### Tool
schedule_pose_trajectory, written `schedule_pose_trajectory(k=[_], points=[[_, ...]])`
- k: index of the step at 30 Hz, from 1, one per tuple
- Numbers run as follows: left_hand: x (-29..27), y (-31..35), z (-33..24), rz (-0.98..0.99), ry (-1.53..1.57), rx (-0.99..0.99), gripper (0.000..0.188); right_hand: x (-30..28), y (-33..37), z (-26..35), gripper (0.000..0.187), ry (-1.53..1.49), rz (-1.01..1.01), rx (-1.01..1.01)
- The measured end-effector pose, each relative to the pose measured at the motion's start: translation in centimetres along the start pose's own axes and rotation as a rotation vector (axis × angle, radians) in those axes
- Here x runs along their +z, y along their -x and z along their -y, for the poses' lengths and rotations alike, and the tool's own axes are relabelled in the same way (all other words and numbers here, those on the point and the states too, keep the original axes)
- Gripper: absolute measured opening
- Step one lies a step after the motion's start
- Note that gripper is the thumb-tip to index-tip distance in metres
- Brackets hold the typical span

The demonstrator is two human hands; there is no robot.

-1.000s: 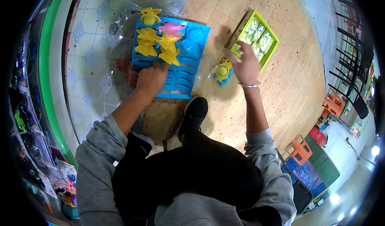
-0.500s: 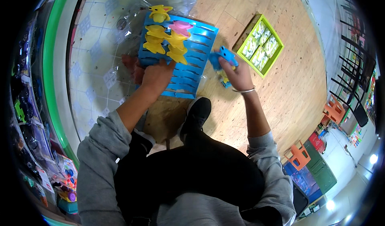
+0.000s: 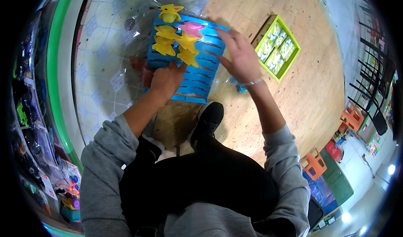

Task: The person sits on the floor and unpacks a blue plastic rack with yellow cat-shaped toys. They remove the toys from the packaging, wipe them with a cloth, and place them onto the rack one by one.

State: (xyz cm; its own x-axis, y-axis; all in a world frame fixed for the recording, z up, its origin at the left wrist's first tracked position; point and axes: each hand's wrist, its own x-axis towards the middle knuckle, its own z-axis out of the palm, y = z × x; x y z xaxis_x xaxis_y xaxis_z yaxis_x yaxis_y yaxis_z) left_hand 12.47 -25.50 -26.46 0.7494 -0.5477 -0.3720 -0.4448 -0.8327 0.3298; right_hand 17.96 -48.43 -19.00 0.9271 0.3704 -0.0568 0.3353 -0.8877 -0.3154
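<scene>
Had the right hand [image 3: 243,58] blurred at the right edge of the blue slotted tray [image 3: 194,83], fingers stretched, thumb parted; saw nothing gripped in it. Compared with half a second earlier: then closed around a blue toy, now spread. Couldn't locate that toy; possibly put down against the same-coloured tray or hidden behind the palm. Read that as right hand probably unloaded, placement unconfirmed. Had the left hand [image 3: 166,81] curled over the tray's left side, fingertips down just below the yellow toys [image 3: 170,17]; couldn't tell if pinching or only pressing. Saw those plus one pink toy [image 3: 192,27] on the upper part. Spotted a small blue item [image 3: 242,88] near the right wrist, partly covered. Farther right, well apart from the tray: a lime-green box [image 3: 289,64] holding packets [image 3: 275,46].
</scene>
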Motion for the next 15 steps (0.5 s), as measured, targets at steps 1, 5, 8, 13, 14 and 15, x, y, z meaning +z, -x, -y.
schedule_pose_trajectory(k=[1,5,8,13,14,15], points=[[0.3,0.1,0.2,-0.026,0.036,0.008,0.036,0.9,-1.3,0.8,0.063,0.012,-0.008,-0.098],[0.6,0.0,0.0,-0.065,0.02,-0.016,0.037,4.8,-5.1,1.7,0.053,-0.03,-0.08,-0.292],[0.4,0.0,-0.2,-0.038,-0.023,-0.023,0.035,5.6,-5.9,1.9,0.042,-0.006,-0.126,-0.312],[1.5,0.2,-0.1,-0.116,-0.06,0.015,0.031,5.2,-4.8,2.2,0.032,0.066,-0.329,-0.425],[1.6,0.2,-0.1,-0.113,-0.078,0.015,0.029,5.4,-4.5,2.1,0.033,0.091,-0.328,-0.427],[1.3,0.1,-0.3,-0.109,-0.095,0.016,0.028,5.4,-4.1,2.2,0.034,0.116,-0.325,-0.427]])
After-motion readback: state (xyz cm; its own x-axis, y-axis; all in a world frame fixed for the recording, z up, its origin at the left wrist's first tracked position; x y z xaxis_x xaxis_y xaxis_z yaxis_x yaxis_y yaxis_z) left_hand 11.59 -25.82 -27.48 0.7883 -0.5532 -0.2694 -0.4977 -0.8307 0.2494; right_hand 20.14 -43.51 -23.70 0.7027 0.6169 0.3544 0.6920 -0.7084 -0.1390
